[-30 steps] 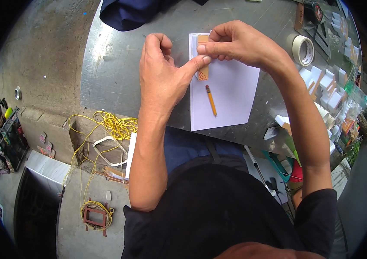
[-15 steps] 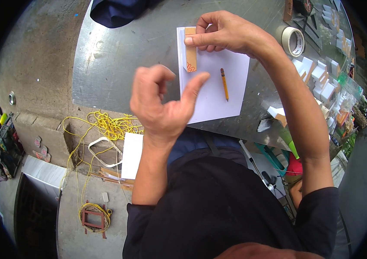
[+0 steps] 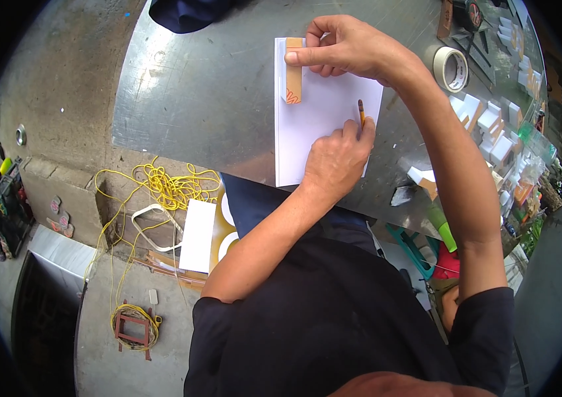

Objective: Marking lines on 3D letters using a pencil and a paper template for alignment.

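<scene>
A white rectangular sheet or board (image 3: 297,149) lies on the metal table. Along its far left edge rests a narrow block (image 3: 293,83) with a brown face, a white side and a red scribble at its near end. My right hand (image 3: 340,49) pinches the block's far part, thumb on the brown face and the other fingers curled beside it. Over the right half of the white sheet, my left hand (image 3: 339,157) has its fingers closed on a short yellow pencil (image 3: 361,112). The pencil's dark end sticks out past the fingers; its tip is hidden by the hand.
A tape roll (image 3: 451,69) and a tape measure (image 3: 473,14) sit at the right. Several white-and-brown blocks (image 3: 489,119) crowd the table's right side. Dark blue cloth (image 3: 185,14) lies at the far edge. Yellow cord (image 3: 168,188) is tangled below the table's left corner.
My left hand has moved right, from the air left of the white sheet, and has taken hold of the pencil. My right hand stays on the block.
</scene>
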{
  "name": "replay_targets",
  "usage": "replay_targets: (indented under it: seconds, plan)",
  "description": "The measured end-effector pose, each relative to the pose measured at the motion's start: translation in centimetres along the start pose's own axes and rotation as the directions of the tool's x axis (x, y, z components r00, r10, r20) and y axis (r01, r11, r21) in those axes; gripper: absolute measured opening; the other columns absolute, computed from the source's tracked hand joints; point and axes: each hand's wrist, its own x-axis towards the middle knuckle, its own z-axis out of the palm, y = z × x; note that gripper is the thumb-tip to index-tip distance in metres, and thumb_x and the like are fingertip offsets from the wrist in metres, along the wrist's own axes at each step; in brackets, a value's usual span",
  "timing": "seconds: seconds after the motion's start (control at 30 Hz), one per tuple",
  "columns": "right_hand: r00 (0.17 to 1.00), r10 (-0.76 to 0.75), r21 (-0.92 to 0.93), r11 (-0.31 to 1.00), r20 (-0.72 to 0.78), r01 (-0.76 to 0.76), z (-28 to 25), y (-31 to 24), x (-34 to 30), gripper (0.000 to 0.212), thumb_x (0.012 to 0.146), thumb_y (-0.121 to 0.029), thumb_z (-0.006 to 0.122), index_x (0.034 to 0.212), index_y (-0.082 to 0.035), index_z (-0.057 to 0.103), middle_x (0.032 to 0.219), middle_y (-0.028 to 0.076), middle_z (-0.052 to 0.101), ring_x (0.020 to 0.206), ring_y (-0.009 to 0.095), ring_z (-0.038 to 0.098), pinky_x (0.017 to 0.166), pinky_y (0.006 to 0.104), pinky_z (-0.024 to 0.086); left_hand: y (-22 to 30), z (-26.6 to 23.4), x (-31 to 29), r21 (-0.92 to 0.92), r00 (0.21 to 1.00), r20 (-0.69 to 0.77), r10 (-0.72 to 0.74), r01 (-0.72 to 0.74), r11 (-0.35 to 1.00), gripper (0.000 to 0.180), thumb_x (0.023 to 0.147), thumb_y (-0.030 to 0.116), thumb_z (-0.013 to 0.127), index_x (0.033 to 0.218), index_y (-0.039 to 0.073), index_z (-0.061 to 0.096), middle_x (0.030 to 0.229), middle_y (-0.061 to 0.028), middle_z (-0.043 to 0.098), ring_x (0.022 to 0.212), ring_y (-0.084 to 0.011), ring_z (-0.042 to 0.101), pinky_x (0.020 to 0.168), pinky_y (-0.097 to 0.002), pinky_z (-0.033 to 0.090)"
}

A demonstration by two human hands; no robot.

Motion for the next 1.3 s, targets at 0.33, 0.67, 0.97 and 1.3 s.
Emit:
replay_targets:
  seconds: [0.33,0.67,0.97,1.3]
  plan:
    - [1.0,-0.014,0.019,1.0,-0.001,0.014,0.0,-0.5,0.0,0.051,0.075,-0.048,0.088,0.084,-0.004,0.065,0.069,0.012,0.066,0.063,0.018,0.066,0.059,0.0266,0.053,0.4,-1.7,-2.0,-0.251,0.981,-0.122,-0.154,0.119,0.961,0.009,0.09,0.002,0.064,0.095,0.002,0.056,0.082,-0.0145,0.06,0.066,-0.0285,0.067,0.058,-0.0389,0.055]
    - [1.0,0.022,0.041,0.999,0.019,-0.022,-0.2,0.0,-0.1,0.049,0.076,-0.047,0.088,0.084,-0.006,0.063,0.07,0.01,0.066,0.065,0.015,0.065,0.058,0.0258,0.05,-4.9,-10.5,-3.4,-0.881,0.73,-0.195,-0.654,0.162,0.444,0.054,0.095,0.002,0.063,0.135,0.006,0.027,0.092,-0.0048,0.052,0.081,-0.0088,0.048,0.076,-0.0242,0.04]
    - [0.999,0.006,0.076,0.997,0.035,-0.008,-0.1,-0.3,0.3,0.049,0.076,-0.046,0.088,0.084,-0.006,0.062,0.069,0.009,0.065,0.063,0.015,0.063,0.057,0.0256,0.05,-6.9,-10.2,1.8,-0.764,0.744,0.022,-0.668,0.443,0.469,0.086,0.074,0.019,0.09,0.134,-0.003,0.033,0.075,0.0009,0.047,0.065,-0.0076,0.047,0.056,-0.0225,0.042]
    - [0.999,0.007,0.061,0.998,0.04,-0.009,-0.1,-0.5,0.2,0.05,0.076,-0.045,0.088,0.085,-0.004,0.062,0.069,0.01,0.065,0.064,0.016,0.064,0.058,0.0264,0.052,-7.1,-9.8,2.1,-0.752,0.719,0.018,-0.695,0.468,0.465,0.086,0.071,0.013,0.091,0.132,-0.001,0.032,0.083,-0.0064,0.057,0.067,-0.009,0.054,0.06,-0.0228,0.047]
